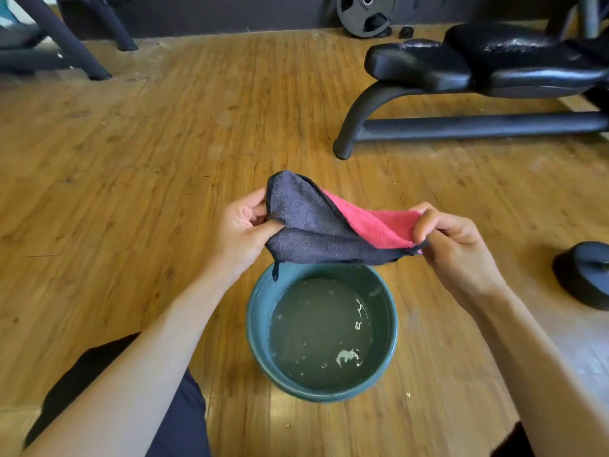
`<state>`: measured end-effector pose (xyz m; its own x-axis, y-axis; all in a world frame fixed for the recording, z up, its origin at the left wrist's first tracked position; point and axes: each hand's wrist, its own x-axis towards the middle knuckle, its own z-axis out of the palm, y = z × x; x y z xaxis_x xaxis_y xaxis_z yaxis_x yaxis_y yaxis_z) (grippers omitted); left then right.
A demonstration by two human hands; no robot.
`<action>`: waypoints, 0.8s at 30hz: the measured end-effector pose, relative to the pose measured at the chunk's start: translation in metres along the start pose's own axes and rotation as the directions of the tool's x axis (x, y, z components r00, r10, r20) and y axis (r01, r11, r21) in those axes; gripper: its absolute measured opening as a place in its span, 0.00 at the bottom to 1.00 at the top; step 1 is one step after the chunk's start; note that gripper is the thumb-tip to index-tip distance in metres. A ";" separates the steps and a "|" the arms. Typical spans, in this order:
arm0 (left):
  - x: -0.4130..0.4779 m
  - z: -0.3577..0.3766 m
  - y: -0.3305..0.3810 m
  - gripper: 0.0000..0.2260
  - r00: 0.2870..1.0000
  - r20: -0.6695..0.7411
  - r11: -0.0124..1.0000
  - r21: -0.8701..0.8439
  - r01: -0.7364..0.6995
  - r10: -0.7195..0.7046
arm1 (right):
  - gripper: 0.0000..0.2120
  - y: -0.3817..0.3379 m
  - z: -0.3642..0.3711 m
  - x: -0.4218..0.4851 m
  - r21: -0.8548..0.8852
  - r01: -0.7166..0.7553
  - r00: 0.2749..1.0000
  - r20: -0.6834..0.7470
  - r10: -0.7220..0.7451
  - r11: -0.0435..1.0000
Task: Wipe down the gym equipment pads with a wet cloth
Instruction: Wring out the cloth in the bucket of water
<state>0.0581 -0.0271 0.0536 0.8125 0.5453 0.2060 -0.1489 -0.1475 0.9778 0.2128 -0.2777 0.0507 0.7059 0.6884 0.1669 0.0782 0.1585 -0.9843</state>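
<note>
Cloth (316,222) over basin (255,324)

Item is pinched at either end by left hand (244,229) and right hand (456,240), long axis crosswise above the basin's far rim. Bench pads (418,61) are sited beyond the basin, nearer the right hand.

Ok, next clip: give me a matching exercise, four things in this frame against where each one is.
Things:
1. cloth
2. bowl
3. bench
4. weight plate

Places:
A. propped upright at the far wall
B. on the floor below the hands, holding water
C. pinched between the left hand and the right hand
D. standing on the floor at the upper right

Pairs: 1-C, 2-B, 3-D, 4-A
</note>
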 end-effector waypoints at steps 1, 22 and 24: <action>0.000 0.000 0.000 0.19 0.999 -0.029 0.998 0.043 -0.034 0.035 | 0.29 0.003 0.001 0.000 -0.030 0.007 0.999 -0.041 -0.008 1.000; -0.005 0.032 0.036 0.12 0.907 0.315 0.960 -0.119 -0.252 0.278 | 0.32 0.020 0.065 -0.008 -0.323 0.007 0.955 0.283 0.089 0.946; -0.005 0.032 0.037 0.18 0.918 0.363 0.979 -0.179 -0.099 0.159 | 0.19 0.017 0.073 -0.009 -0.341 -0.034 0.929 0.335 0.155 0.939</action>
<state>0.0669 -0.0616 0.0878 0.9270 0.1776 0.3304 -0.3267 -0.0504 0.9438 0.1563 -0.2297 0.0364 0.4326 0.9013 0.0220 0.2900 -0.1160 -0.9500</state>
